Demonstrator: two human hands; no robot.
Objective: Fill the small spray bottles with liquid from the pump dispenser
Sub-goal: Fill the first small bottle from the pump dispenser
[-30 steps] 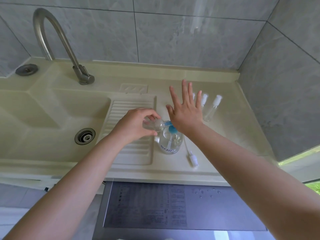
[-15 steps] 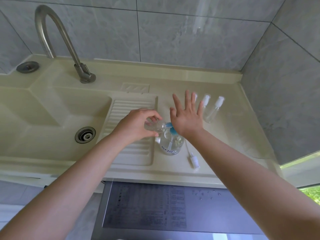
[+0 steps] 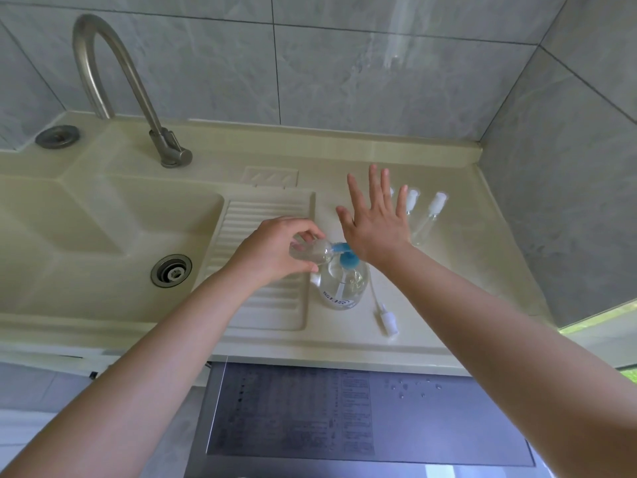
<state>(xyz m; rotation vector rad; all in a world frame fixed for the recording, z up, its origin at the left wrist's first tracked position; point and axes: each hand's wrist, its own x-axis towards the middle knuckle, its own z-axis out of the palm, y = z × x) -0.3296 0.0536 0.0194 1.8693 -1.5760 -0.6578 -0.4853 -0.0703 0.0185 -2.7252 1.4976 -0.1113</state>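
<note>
Head view: one moment at a sink counter, catalogued from the bottle in hand outward.
Small bottle [image 3: 312, 251]: clear, cap off, lying nearly level, long axis left to right, mouth pointing right at the blue spout; held there, in my judgement, so the spout empties straight into its neck.
Left hand [image 3: 275, 248]: fingers and thumb curled round the small bottle, holding it at the spout.
Pump dispenser [image 3: 343, 282]: clear round bottle, upright on the counter [image 3: 458, 270] just right of the ribbed drainboard [image 3: 265, 215]; blue pump head on top, spout pointing left.
Right hand [image 3: 377, 224]: fingers straight and spread, gripping nothing; heel of the palm over the blue pump head, probably to press it down. Actual contact cannot be told.
Loose spray top [image 3: 387, 317]: white, with its thin tube, lying on the counter right of the dispenser; likely set aside for refitting.
Spare spray bottles [image 3: 432, 215]: capped, lying beyond the right hand, caps pointing away; one partly hidden by fingers.
Sink basin [image 3: 103, 215]: left of the drainboard, with drain and tap.
</note>
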